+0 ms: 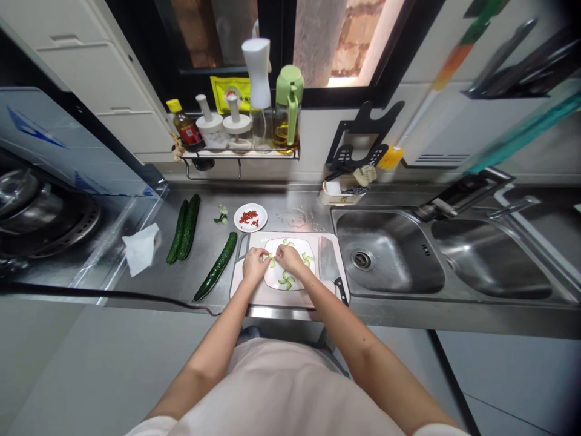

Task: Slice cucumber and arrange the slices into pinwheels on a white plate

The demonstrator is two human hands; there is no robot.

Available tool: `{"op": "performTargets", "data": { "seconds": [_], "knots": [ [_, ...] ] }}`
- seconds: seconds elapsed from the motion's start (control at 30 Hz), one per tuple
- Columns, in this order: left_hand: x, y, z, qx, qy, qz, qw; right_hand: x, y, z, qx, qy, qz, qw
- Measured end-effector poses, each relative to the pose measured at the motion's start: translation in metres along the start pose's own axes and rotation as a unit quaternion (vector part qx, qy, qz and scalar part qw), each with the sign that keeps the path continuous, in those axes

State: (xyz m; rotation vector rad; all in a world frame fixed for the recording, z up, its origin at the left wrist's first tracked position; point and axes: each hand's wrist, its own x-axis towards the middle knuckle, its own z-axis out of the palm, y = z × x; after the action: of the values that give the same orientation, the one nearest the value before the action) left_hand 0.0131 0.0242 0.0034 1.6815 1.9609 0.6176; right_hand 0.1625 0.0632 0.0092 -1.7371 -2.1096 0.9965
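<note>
Directions were taken from the white plate's middle. Curled, with thumb near forefinger, the left hand (255,265) was at nine o'clock on the white plate (273,280); the right hand (290,259), likewise bent in, sat beside it. Their fingertips nearly met above cucumber slices (272,262) at nine; whether either gripped one could not be told.

Underneath spread a stainless-steel counter (181,284), with a double sink (390,254) at three and a window (313,42) at twelve. The cutting board (254,297) bore the plate and a black-handled knife (341,290) at four. Three whole cucumbers (215,266) lay between nine and ten.

At eleven, a condiment rack (240,155) held an oil bottle (287,115) with yellow oil. Nearer, a saucer (238,219) contained red pieces (249,218). On the plate, more slices lay fanned at twelve, three and six.
</note>
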Motion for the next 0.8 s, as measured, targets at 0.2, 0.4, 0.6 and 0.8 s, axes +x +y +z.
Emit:
{"op": "performTargets", "data": {
  "seconds": [0.2, 0.4, 0.6, 0.8],
  "knots": [
    [0.0015, 0.0035, 0.0004, 0.015, -0.005, -0.004, 1.0, 0.0, 0.0008, 0.0005, -0.004, -0.002, -0.001, 1.0],
    [0.001, 0.0036, 0.0005, 0.021, -0.002, -0.007, 1.0, 0.0004, 0.0015, 0.0014, -0.009, -0.004, 0.001, 1.0],
    [0.0014, 0.0024, 0.0012, 0.024, -0.007, -0.009, 1.0, -0.0013, 0.0013, 0.0005, -0.008, -0.004, -0.006, 1.0],
    [0.002, 0.0005, 0.0028, 0.031, -0.006, -0.006, 0.999, -0.0028, 0.0005, -0.0005, -0.03, -0.012, -0.009, 0.999]
  ]
}}
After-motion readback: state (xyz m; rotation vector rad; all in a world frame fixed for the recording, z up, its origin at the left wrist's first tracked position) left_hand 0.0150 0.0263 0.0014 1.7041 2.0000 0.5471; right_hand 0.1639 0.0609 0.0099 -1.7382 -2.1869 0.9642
